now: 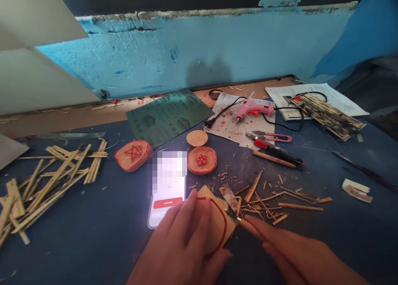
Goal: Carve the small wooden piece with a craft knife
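A flat tan wooden piece [217,225] with a curved red line drawn on it lies on the dark blue table. Across its left part rests my left hand [183,239], fingers spread and pressing on it. My right hand [280,239] is closed around a slim carving tool [245,223], whose metal tip is at the piece's right edge. Wood shavings [264,198] lie just beyond. Above my left hand is a lit phone [168,194], its upper screen blurred. Near it are a piece with a red star [133,154], one with a red flower [202,160] and a plain oval [197,138].
Thin wooden sticks [59,173] are piled at the left. Farther back lie a green sheet [169,115], a pink glue gun [255,108] with its cord, a pink cutter [280,137], pens [276,152] and a bundle of sticks [329,113] on papers. A blue wall [149,61] stands behind.
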{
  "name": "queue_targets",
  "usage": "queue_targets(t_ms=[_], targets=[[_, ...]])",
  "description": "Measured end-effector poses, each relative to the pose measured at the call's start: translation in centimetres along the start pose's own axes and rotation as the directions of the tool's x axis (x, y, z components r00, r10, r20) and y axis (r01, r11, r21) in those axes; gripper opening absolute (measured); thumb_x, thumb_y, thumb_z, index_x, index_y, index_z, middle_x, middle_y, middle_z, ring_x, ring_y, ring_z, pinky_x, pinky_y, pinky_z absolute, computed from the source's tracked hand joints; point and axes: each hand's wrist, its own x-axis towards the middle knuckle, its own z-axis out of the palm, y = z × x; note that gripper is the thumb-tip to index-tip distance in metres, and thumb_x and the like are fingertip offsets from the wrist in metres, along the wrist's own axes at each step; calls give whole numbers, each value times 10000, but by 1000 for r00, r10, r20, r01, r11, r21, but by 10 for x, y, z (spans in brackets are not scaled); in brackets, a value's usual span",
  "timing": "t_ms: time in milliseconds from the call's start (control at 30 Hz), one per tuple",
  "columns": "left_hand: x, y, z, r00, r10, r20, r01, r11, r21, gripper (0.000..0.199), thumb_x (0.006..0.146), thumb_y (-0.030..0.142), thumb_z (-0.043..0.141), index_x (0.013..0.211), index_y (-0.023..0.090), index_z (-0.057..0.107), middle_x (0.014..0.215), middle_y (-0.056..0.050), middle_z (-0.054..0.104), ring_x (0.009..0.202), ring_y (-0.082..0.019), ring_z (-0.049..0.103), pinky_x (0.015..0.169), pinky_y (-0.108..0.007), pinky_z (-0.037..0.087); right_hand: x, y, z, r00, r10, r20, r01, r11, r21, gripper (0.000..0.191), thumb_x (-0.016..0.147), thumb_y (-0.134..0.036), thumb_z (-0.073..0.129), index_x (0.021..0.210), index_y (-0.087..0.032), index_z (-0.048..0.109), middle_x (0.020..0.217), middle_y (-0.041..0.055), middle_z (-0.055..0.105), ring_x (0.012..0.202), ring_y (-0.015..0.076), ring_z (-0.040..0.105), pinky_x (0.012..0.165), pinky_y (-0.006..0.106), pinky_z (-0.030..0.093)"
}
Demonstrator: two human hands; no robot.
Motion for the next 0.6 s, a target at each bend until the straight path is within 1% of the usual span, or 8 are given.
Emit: queue_targets(t_ms=[133,200,267,333,433,533,567,600], targets=[[17,6,-2,988,-141,-58,136,986,-92,473,979,546,725,1349,254,692,1263,-140,782,1127,-365,772,914,-465,697,11,-8,7,993,-76,-95,72,997,-41,491,1038,-219,545,1477,-380,695,1350,2,785,1114,265,813,947,326,667],[27,10,-2,979,-189,-72,179,976,-126,490,947,566,761,1339,278,703,1243,-124,785,1135,-365,765,914,-464,696,20,-14,10,983,-131,-130,125,991,-53,487,1038,-183,521,1453,-348,715,1359,15,783,1153,255,799,968,319,660],[33,13,-2,976,-205,-77,193,971,-144,491,938,571,768,1329,280,709,1234,-124,784,1135,-364,762,907,-461,697,31,-19,13,971,-180,-154,173,983,-58,475,1043,-166,494,1432,-307,729,1363,39,783,1183,252,788,998,335,649],[32,14,-3,976,-202,-78,188,970,-153,484,936,559,770,1326,280,707,1227,-123,784,1126,-361,766,895,-456,701,42,-22,15,964,-207,-167,200,978,-57,455,1065,-183,465,1425,-272,729,1349,63,791,1184,253,789,1004,356,648],[22,9,-2,982,-177,-69,164,974,-157,464,932,512,773,1326,279,694,1231,-124,783,1106,-354,778,879,-446,708,47,-26,8,966,-188,-176,181,982,-59,445,1097,-235,426,1424,-252,726,1326,80,803,1176,258,793,1008,379,648],[10,2,-1,994,-109,-16,106,985,-138,502,928,451,756,1360,216,657,1300,-184,751,1095,-364,788,869,-454,714,36,-26,-9,987,-120,-111,118,993,-29,434,1100,-280,461,1460,-312,702,1367,47,787,1211,259,778,1044,389,631],[8,1,0,996,-89,-5,88,988,-124,525,926,437,746,1374,186,639,1314,-210,737,1087,-370,790,864,-464,715,29,-24,-14,992,-96,-80,95,995,-13,430,1099,-301,479,1470,-341,693,1368,32,788,1217,262,775,1042,391,633],[6,0,0,997,-77,5,77,991,-109,548,924,425,737,1389,159,620,1322,-231,727,1081,-375,792,864,-477,716,21,-21,-18,993,-90,-76,90,996,-9,430,1102,-311,470,1464,-352,698,1323,24,808,1176,262,793,1003,380,653]])
